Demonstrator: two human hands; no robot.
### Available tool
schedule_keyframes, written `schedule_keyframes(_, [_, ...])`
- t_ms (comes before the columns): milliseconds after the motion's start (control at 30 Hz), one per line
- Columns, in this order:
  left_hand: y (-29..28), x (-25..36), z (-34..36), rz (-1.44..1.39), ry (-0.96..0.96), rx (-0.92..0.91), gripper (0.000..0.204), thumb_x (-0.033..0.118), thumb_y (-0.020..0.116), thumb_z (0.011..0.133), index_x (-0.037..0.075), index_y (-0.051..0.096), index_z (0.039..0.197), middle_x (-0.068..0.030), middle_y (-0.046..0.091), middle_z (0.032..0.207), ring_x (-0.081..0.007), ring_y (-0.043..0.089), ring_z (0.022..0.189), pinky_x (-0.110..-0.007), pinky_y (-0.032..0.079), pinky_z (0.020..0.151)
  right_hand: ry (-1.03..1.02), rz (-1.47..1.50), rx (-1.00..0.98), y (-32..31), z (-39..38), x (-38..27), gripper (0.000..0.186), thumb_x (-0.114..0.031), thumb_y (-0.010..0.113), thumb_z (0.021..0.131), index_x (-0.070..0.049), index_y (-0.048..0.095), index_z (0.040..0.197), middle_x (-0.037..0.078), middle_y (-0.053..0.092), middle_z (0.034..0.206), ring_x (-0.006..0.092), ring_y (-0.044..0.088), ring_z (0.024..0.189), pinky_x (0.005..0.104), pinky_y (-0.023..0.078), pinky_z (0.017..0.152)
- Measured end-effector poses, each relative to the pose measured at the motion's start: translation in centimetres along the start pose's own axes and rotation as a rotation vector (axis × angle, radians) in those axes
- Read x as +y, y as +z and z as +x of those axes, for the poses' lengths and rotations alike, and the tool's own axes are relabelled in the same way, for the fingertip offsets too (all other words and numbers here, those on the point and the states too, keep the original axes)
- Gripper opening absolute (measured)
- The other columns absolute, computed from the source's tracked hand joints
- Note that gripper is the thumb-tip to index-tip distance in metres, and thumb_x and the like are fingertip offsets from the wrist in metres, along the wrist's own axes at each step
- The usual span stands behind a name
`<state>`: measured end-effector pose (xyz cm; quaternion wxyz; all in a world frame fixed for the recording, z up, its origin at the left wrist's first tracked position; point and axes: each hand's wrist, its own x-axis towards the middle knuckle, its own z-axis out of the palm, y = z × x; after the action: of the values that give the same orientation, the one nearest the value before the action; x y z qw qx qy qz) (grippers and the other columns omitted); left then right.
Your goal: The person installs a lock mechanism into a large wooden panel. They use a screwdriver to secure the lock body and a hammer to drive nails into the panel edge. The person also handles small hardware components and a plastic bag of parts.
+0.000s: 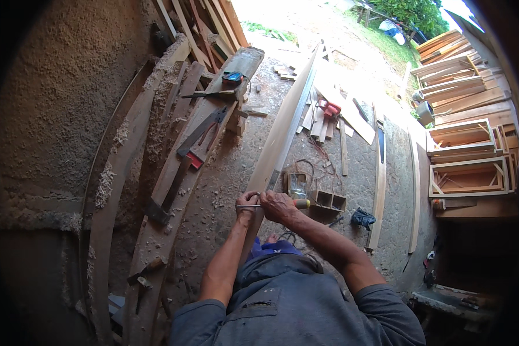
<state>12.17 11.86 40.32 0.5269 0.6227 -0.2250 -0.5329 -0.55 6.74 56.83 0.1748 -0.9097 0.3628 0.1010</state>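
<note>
A long pale wooden board [278, 130] runs away from my body, with its near end beside my lap. Over this board my right hand [277, 206] is closed round a tool that looks like a screwdriver, its yellowish handle [301, 203] showing past the hand on the right. The thin metal shaft [243, 206] points left, crossing in front of my left hand [247, 203]. Curled fingers of my left hand lie at the shaft and the board's edge; whether they grip the shaft or the board is hidden.
A thick plank [173, 173] on the left bears a hand saw [205, 130], a hammer [157, 211] and a tape measure [232, 78]. A red power tool [330, 108], a compartmented wooden box [328, 201] and wood strips lie right of the board. Wooden frames [470, 176] are stacked farther right.
</note>
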Motion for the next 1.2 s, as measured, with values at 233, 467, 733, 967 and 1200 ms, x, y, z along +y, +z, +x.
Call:
schedule_keyframes(233, [-0.4,-0.2,0.4,-0.204,-0.041,-0.114,0.023,0.01,0.066,0.095,-0.004,0.067,0.114,-0.0081,0.072,0.097,-0.0141,0.068,0.085,-0.027,0.056,0.076,0.022,-0.008,-0.026,0.8,0.3,1.0,0.025,-0.018,0.054,0.093,0.003,0.065,0.103,0.02,0.073,0.095,0.0345,0.075,0.087,0.0446,0.06,0.074])
schedule_keyframes(467, [0.1,1.6,-0.6,-0.174,-0.033,-0.064,0.021,0.005,0.066,0.094,-0.004,0.067,0.112,-0.0081,0.072,0.099,-0.0147,0.068,0.085,-0.029,0.056,0.077,0.069,0.19,-0.078,0.7,0.4,1.1,0.023,-0.016,0.058,0.09,0.0,0.071,0.1,0.02,0.074,0.1,0.0359,0.074,0.093,0.0493,0.06,0.075])
schedule_keyframes(733, [-0.2,2.3,-0.6,-0.034,0.022,-0.01,0.024,0.009,0.072,0.089,-0.004,0.069,0.108,-0.0076,0.072,0.095,-0.0151,0.067,0.086,-0.032,0.057,0.076,0.143,0.282,-0.015,1.9,0.5,1.3,0.023,-0.019,0.057,0.09,-0.001,0.071,0.097,0.022,0.073,0.094,0.0393,0.073,0.089,0.0515,0.059,0.069])
schedule_keyframes(967, [-0.6,0.9,0.6,0.059,0.019,-0.034,0.018,0.007,0.069,0.09,-0.003,0.072,0.105,-0.0081,0.073,0.097,-0.0139,0.067,0.087,-0.03,0.055,0.079,0.208,0.288,-0.033,1.7,0.8,1.2,0.024,-0.024,0.059,0.091,-0.004,0.07,0.098,0.022,0.074,0.092,0.0387,0.074,0.088,0.0494,0.059,0.074])
schedule_keyframes(1200, [0.0,1.0,0.2,-0.003,-0.03,-0.038,0.019,0.006,0.069,0.09,-0.003,0.072,0.106,-0.008,0.073,0.098,-0.0141,0.067,0.087,-0.03,0.056,0.078,0.264,0.362,0.101,3.9,0.4,2.0,0.026,-0.026,0.06,0.092,-0.005,0.065,0.105,0.023,0.072,0.101,0.0379,0.073,0.093,0.05,0.058,0.075])
